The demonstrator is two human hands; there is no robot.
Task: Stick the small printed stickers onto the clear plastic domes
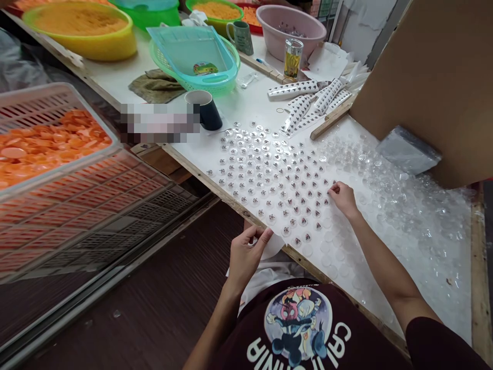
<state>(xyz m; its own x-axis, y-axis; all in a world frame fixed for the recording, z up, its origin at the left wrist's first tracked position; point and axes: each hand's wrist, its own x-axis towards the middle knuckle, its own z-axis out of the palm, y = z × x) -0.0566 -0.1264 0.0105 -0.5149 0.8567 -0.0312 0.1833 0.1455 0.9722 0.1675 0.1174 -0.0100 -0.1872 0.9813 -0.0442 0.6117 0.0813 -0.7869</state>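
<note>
My left hand [248, 252] is at the table's near edge, thumb and fingers pinched on a white sheet of paper [272, 243] that hangs over the wooden edge strip. Over the table, my right hand [344, 198] is closed in a pinch at the right side of the laid-out discs; a small dark printed sticker shows at its fingertips. Rows of clear round discs with small dark printed stickers [277, 174] cover the white tabletop to its left. Plain clear discs [332, 249] lie nearer me, below that hand.
Loose clear discs [408, 200] are heaped at right beside a cardboard panel [427, 87]. Printed sticker sheets [298, 110] lie behind. A dark mug [210, 113], teal tray [192, 56] and pink basin [290, 20] stand farther back. A crate [88, 154] of orange pieces is at left.
</note>
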